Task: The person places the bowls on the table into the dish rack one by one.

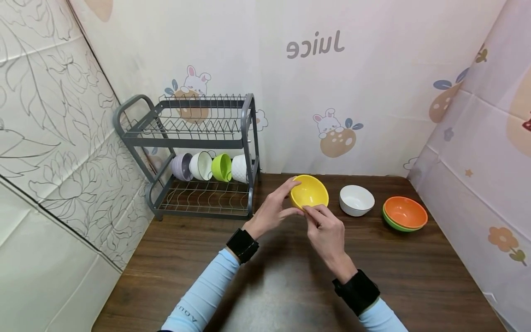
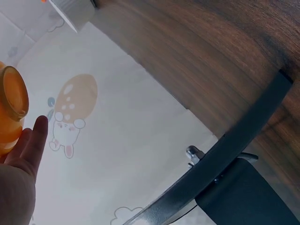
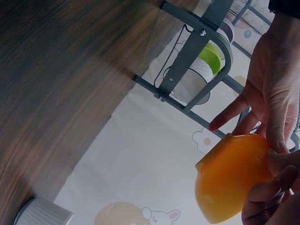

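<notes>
Both hands hold one yellow bowl up over the table, its inside tilted toward the head camera. On the bowl's left side, the left hand grips with its thumb at the lower rim and fingers up the side. My right hand pinches the near rim between thumb and curled fingers. In the right wrist view the bowl looks orange-yellow and its foot ring faces away from the hands. The left wrist view shows only part of the bowl, beside the left hand.
A grey two-tier dish rack stands at the left, with several bowls tilted on its lower tier, among them a green one. Right of the hands sit a white bowl and an orange bowl nested in a green bowl.
</notes>
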{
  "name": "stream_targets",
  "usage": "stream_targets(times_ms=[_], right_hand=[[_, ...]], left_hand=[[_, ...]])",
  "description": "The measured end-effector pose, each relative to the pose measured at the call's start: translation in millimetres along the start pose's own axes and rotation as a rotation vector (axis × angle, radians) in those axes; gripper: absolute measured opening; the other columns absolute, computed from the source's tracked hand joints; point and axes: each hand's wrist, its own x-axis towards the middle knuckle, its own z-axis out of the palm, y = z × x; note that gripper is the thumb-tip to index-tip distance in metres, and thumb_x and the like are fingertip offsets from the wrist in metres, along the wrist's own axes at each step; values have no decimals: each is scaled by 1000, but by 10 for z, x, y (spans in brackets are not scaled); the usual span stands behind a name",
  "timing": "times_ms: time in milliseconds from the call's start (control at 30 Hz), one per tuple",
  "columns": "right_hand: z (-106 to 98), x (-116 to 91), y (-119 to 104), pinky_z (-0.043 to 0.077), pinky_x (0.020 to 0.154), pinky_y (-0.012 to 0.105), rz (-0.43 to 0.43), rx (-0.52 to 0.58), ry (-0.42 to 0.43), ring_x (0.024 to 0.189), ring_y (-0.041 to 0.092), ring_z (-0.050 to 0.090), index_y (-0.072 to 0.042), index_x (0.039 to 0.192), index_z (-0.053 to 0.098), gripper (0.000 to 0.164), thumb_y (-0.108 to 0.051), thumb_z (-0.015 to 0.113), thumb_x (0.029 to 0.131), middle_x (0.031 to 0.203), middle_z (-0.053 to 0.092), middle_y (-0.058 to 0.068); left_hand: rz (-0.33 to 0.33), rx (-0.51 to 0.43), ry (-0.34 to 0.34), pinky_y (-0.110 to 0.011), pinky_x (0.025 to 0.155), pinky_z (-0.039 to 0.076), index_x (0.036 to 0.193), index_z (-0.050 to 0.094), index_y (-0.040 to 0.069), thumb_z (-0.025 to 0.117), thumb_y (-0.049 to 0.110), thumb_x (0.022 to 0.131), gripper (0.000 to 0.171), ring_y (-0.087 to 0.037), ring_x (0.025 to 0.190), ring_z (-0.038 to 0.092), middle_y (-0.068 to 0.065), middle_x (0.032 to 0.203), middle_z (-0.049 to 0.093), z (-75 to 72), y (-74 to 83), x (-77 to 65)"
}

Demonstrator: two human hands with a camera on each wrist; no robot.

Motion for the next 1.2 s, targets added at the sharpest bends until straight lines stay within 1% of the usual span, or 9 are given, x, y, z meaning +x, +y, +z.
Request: stream_targets(times_ms=[100, 200, 400, 533, 633, 733, 933, 1167, 1200], right_hand=[[30, 5, 0, 47, 56, 23, -8, 10, -3, 63, 15, 61, -2, 104, 83, 20, 7, 82, 86, 90, 73, 5], [52, 13, 6, 50, 56, 23, -18, 20, -20, 64, 14, 63, -2, 105, 82, 22, 8, 83, 85, 94, 75, 6], [94, 4, 1, 51, 60, 21, 5, 50, -80, 69, 14, 62, -2, 119, 79, 36, 9, 83, 85, 115, 75, 11], [127, -1, -22, 47, 61, 16, 1, 82, -79, 69, 14, 59, -1, 124, 77, 40, 10, 80, 86, 122, 73, 12], [154, 17, -47, 45, 60, 14, -18, 121, -61, 66, 14, 58, -1, 126, 75, 41, 9, 80, 87, 124, 72, 13], [191, 43, -73, 46, 61, 13, -25, 163, -53, 64, 13, 57, -1, 129, 74, 43, 6, 82, 87, 126, 71, 13], [301, 55, -125, 47, 57, 16, -58, 191, -67, 60, 11, 55, 0, 131, 73, 46, 0, 85, 87, 126, 71, 14], [421, 63, -194, 46, 55, 19, -101, 209, -87, 60, 10, 55, -2, 135, 71, 45, -4, 82, 91, 129, 70, 14], [438, 65, -198, 46, 56, 19, -104, 213, -91, 61, 10, 54, -2, 135, 71, 43, -8, 81, 94, 130, 70, 14]], left_hand=[[-2, 2, 10, -25, 108, 46, 155, 45, 10, 87, 17, 85, 82, -21, 143, 49, -13, 167, 37, -44, -1, -20], [-4, 26, 20, -28, 111, 45, 155, 47, 10, 88, 18, 84, 82, -23, 145, 48, -13, 167, 37, -95, 16, -43], [-20, 144, 58, -38, 117, 41, 155, 50, 13, 89, 24, 83, 82, -29, 145, 45, -12, 167, 37, -184, 77, -111], [-27, 223, 86, -39, 114, 44, 154, 53, 16, 90, 27, 83, 81, -31, 142, 46, -11, 168, 37, -254, 136, -170], [-24, 287, 109, -36, 110, 48, 152, 55, 17, 90, 28, 81, 80, -30, 137, 49, -11, 167, 38, -322, 178, -215], [-16, 332, 120, -35, 106, 51, 150, 56, 16, 91, 28, 81, 78, -31, 132, 50, -13, 165, 40, -388, 202, -255], [-22, 368, 118, -37, 104, 53, 149, 57, 14, 90, 24, 82, 76, -32, 130, 50, -13, 165, 40, -483, 217, -364], [-30, 406, 137, -37, 103, 53, 149, 57, 17, 89, 22, 83, 74, -33, 129, 49, -14, 165, 39, -599, 241, -473], [-32, 409, 141, -38, 103, 53, 149, 57, 17, 89, 22, 82, 74, -33, 129, 49, -14, 165, 39, -619, 240, -488]])
